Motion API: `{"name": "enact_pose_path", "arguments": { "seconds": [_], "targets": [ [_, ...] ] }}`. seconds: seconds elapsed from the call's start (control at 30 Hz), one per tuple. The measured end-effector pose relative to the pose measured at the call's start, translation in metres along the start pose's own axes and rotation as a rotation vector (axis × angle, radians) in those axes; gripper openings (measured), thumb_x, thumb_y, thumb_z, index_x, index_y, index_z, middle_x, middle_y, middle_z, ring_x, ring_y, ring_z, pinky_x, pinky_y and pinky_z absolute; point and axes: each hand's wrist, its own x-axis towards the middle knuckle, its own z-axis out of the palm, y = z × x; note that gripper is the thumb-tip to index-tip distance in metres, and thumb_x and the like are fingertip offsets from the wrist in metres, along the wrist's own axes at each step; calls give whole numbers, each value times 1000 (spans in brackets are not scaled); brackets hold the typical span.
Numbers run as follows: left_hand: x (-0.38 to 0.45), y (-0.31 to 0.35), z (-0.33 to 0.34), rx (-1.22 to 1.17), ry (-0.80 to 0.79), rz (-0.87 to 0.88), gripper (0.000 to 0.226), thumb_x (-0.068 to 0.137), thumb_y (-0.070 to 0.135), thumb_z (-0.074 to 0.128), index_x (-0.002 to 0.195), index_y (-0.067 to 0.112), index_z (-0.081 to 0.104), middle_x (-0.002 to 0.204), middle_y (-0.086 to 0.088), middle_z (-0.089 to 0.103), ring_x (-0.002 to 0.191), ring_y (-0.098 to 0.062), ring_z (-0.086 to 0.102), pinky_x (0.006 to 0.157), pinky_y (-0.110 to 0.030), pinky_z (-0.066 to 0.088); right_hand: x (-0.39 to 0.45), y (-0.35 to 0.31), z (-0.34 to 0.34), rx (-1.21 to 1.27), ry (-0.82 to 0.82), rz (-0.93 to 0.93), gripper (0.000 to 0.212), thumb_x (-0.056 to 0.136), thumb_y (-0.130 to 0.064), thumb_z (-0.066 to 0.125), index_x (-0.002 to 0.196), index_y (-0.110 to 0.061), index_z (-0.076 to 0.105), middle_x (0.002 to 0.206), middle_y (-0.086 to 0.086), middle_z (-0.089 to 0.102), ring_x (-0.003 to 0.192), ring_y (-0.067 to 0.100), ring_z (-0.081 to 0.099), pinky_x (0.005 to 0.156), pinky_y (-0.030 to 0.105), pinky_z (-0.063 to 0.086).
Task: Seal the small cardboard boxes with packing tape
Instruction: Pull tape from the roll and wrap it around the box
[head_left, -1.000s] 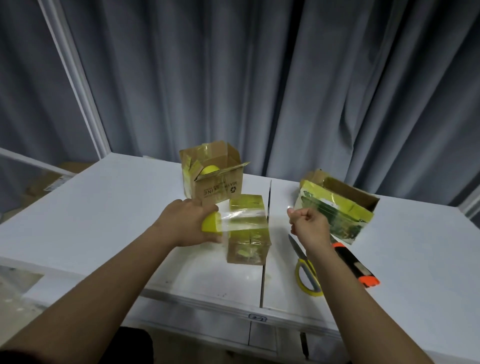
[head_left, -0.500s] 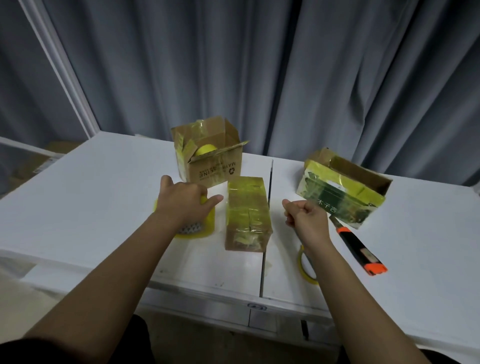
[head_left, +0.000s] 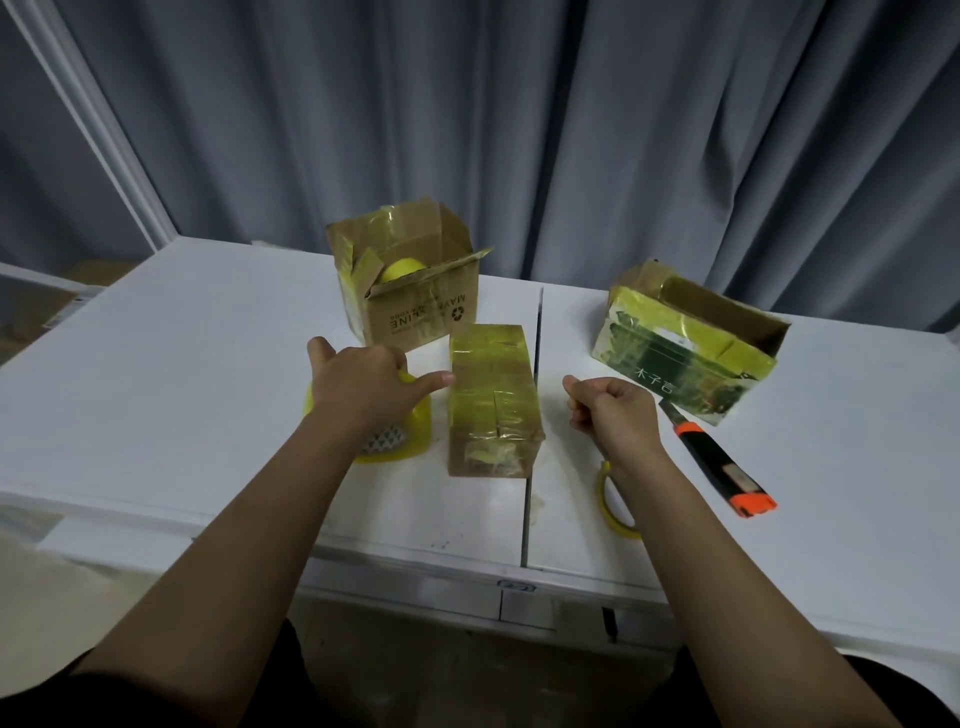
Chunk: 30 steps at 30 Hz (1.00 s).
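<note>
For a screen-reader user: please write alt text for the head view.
A person's left hand rests on a yellow tape roll beside a taped-up small box on a white table; the right hand is a fist. Two open boxes sit behind.

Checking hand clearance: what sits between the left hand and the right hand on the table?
Head view: the taped-up small box lies between left hand and right hand, with the table seam along its right side. The left index fingertip reaches the box's edge.
</note>
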Motion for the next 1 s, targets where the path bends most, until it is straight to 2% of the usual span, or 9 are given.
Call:
{"name": "enact_pose_path", "arguments": {
  "seconds": [0.23, 0.47, 0.6, 1.0],
  "targets": [
    [1, 8, 0, 58, 3, 27, 90, 56, 94, 9, 70, 24, 63, 55, 7, 53, 63, -13, 47, 75, -38, 11, 1, 3, -3, -36, 20, 11, 21, 82, -21, 73, 66, -9, 66, 58, 1, 61, 55, 13, 54, 64, 27, 50],
    [5, 10, 0, 51, -35, 19, 85, 60, 93, 18, 73, 22, 64, 58, 6, 55, 69, -16, 52, 90, -44, 20, 2, 7, -4, -27, 20, 50, 19, 83, -19, 73, 70, -7, 66, 58, 1, 61, 54, 12, 54, 61, 23, 51],
    [6, 9, 1, 64, -44, 21, 82, 62, 92, 22, 74, 23, 64, 60, 6, 56, 71, -17, 54, 91, -45, 21, 4, 10, -2, -46, 22, 50, 20, 83, -16, 73, 68, -6, 65, 57, 2, 59, 52, 13, 52, 57, 22, 50],
    [9, 16, -1, 128, -92, 28, 75, 67, 89, 30, 79, 23, 65, 64, 6, 57, 77, -17, 54, 93, -44, 22, 8, 16, -2, -102, 52, 54, 21, 81, -21, 74, 66, -8, 66, 55, -1, 60, 53, 12, 53, 62, 26, 50]
  ]
}}
